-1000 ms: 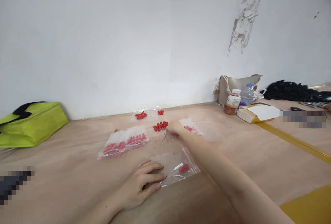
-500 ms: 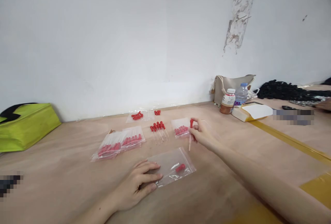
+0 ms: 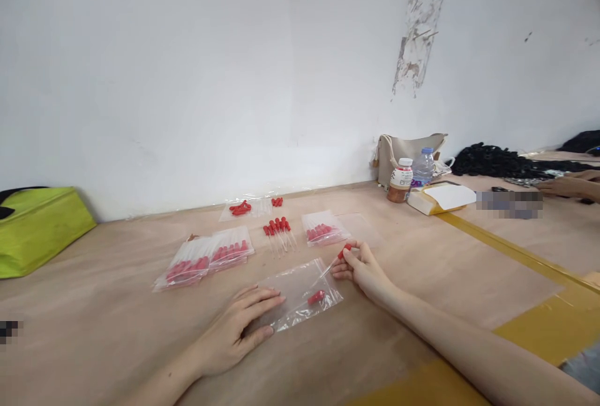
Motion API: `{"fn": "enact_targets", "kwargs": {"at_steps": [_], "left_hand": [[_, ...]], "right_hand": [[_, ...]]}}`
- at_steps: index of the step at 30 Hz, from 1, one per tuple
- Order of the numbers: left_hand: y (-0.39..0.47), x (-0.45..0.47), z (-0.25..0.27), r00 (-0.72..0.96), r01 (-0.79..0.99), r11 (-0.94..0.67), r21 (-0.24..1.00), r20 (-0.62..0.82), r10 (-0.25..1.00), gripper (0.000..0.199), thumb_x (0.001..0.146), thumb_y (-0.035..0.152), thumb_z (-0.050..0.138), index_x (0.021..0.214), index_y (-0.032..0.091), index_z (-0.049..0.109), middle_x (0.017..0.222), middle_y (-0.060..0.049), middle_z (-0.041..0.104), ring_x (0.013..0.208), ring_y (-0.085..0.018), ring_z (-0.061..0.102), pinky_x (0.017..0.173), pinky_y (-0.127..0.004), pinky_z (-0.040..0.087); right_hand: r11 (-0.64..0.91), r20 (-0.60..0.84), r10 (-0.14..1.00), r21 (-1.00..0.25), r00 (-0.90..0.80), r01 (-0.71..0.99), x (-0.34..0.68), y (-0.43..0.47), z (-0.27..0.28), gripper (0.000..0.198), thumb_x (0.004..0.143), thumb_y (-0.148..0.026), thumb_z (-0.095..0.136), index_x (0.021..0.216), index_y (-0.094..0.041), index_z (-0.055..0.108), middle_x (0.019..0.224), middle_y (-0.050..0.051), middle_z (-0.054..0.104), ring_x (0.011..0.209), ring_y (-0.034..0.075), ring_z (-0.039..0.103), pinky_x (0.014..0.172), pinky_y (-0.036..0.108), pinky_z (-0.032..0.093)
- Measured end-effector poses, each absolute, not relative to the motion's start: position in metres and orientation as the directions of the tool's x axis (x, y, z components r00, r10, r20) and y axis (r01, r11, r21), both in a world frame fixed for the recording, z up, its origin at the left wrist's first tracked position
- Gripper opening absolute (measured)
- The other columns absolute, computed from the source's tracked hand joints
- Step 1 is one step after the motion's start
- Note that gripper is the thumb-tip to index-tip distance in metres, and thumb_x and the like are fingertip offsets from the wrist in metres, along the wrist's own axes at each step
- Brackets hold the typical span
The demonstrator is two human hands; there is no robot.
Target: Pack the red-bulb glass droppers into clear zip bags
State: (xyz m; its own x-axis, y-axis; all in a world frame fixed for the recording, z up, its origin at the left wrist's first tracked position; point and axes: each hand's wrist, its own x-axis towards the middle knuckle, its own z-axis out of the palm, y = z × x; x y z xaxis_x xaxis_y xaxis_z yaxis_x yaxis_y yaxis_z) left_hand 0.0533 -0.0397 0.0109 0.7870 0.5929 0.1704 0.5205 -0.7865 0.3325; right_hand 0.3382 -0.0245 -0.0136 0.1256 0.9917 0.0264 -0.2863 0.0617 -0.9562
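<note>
My left hand lies flat on the near left corner of a clear zip bag, pinning it to the brown table. One red-capped dropper is inside that bag. My right hand pinches another red-capped glass dropper, its thin tip pointing down-left at the bag's open edge. Just beyond, a loose row of droppers lies on the table.
Filled bags of droppers lie to the left and another filled bag to the right of the row; red caps sit by the wall. A green bag, two bottles, a book and another person's hand are around.
My right hand picked one dropper from the loose row, lifted it, and brought it back and down to the bag's opening. The left hand stayed on the bag. The view drifted right.
</note>
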Motion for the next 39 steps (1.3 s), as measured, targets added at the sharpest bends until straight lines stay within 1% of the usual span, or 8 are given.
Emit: {"fn": "enact_targets", "kwargs": {"at_steps": [3, 6, 13, 20, 23, 27, 31, 39], "left_hand": [[-0.040, 0.052, 0.010, 0.762, 0.544, -0.771, 0.331, 0.189, 0.619, 0.047, 0.087, 0.033, 0.045, 0.132, 0.033, 0.030, 0.132, -0.001, 0.041, 0.120, -0.024, 0.037, 0.100, -0.045, 0.028], [-0.040, 0.051, 0.009, 0.763, 0.549, -0.771, 0.322, 0.185, 0.620, 0.048, 0.087, 0.034, 0.045, 0.132, 0.033, 0.028, 0.133, -0.001, 0.040, 0.120, -0.025, 0.037, 0.099, -0.045, 0.028], [-0.040, 0.052, 0.009, 0.769, 0.551, -0.770, 0.321, 0.163, 0.618, 0.047, 0.088, 0.033, 0.045, 0.132, 0.033, 0.028, 0.133, -0.001, 0.038, 0.121, -0.024, 0.034, 0.100, -0.046, 0.026], [-0.038, 0.053, 0.011, 0.799, 0.532, -0.791, 0.303, 0.132, 0.587, 0.043, 0.089, 0.029, 0.043, 0.130, 0.033, 0.032, 0.134, -0.001, 0.037, 0.121, -0.022, 0.034, 0.102, -0.045, 0.023], [-0.038, 0.052, 0.010, 0.811, 0.520, -0.806, 0.284, 0.132, 0.570, 0.039, 0.089, 0.028, 0.043, 0.127, 0.035, 0.038, 0.135, 0.000, 0.036, 0.122, -0.023, 0.033, 0.102, -0.046, 0.022], [-0.038, 0.052, 0.009, 0.823, 0.506, -0.819, 0.271, 0.132, 0.552, 0.036, 0.090, 0.027, 0.042, 0.124, 0.037, 0.042, 0.133, 0.001, 0.038, 0.121, -0.022, 0.035, 0.102, -0.046, 0.022], [-0.039, 0.052, 0.010, 0.828, 0.502, -0.821, 0.270, 0.124, 0.547, 0.035, 0.090, 0.027, 0.042, 0.123, 0.038, 0.043, 0.132, 0.001, 0.040, 0.120, -0.021, 0.036, 0.102, -0.046, 0.022], [-0.041, 0.054, 0.014, 0.829, 0.498, -0.821, 0.278, 0.126, 0.545, 0.035, 0.089, 0.026, 0.044, 0.123, 0.037, 0.044, 0.130, 0.000, 0.041, 0.118, -0.022, 0.038, 0.101, -0.045, 0.024]], "right_hand": [[-0.012, -0.002, 0.999, -0.964, -0.038, -0.264, 0.340, -0.032, -0.011, 0.039, 0.066, -0.045, 0.061, 0.083, -0.022, 0.035, 0.069, -0.004, 0.057, 0.054, 0.011, 0.060, 0.054, 0.027, 0.050], [-0.022, -0.003, 0.980, -0.996, -0.201, -0.092, 0.344, -0.035, -0.010, 0.036, 0.063, -0.041, 0.065, 0.080, -0.019, 0.042, 0.061, -0.005, 0.056, 0.046, 0.008, 0.055, 0.043, 0.020, 0.044], [0.030, -0.024, 0.926, -0.990, -0.378, 0.135, 0.339, -0.034, -0.012, 0.028, 0.065, -0.038, 0.064, 0.080, -0.017, 0.053, 0.068, -0.002, 0.061, 0.036, 0.002, 0.038, 0.030, 0.014, 0.029], [0.124, -0.064, 0.866, -0.933, -0.496, 0.337, 0.344, -0.035, -0.005, 0.031, 0.072, -0.043, 0.055, 0.074, -0.014, 0.067, 0.043, -0.006, 0.043, 0.036, 0.003, 0.028, 0.034, 0.016, 0.020], [0.140, -0.048, 0.902, -0.908, -0.430, 0.395, 0.351, -0.028, 0.008, 0.029, 0.072, -0.040, 0.053, 0.073, -0.014, 0.065, 0.046, -0.005, 0.045, 0.038, 0.004, 0.034, 0.036, 0.017, 0.024], [0.235, 0.136, 0.966, -0.819, -0.221, 0.523, 0.348, -0.002, 0.027, 0.017, 0.069, -0.030, 0.055, 0.066, -0.014, 0.058, 0.055, -0.003, 0.054, 0.042, 0.006, 0.044, 0.041, 0.017, 0.032], [0.170, 0.176, 0.982, -0.700, -0.063, 0.693, 0.318, 0.039, 0.034, 0.008, 0.067, -0.021, 0.056, 0.070, -0.015, 0.059, 0.056, -0.002, 0.058, 0.050, 0.008, 0.052, 0.049, 0.018, 0.037], [0.040, 0.201, 0.972, -0.641, 0.118, 0.767, 0.256, 0.103, 0.010, 0.024, 0.068, -0.031, 0.055, 0.084, -0.014, 0.060, 0.088, 0.009, 0.064, 0.081, 0.018, 0.058, 0.063, 0.023, 0.040]]}}
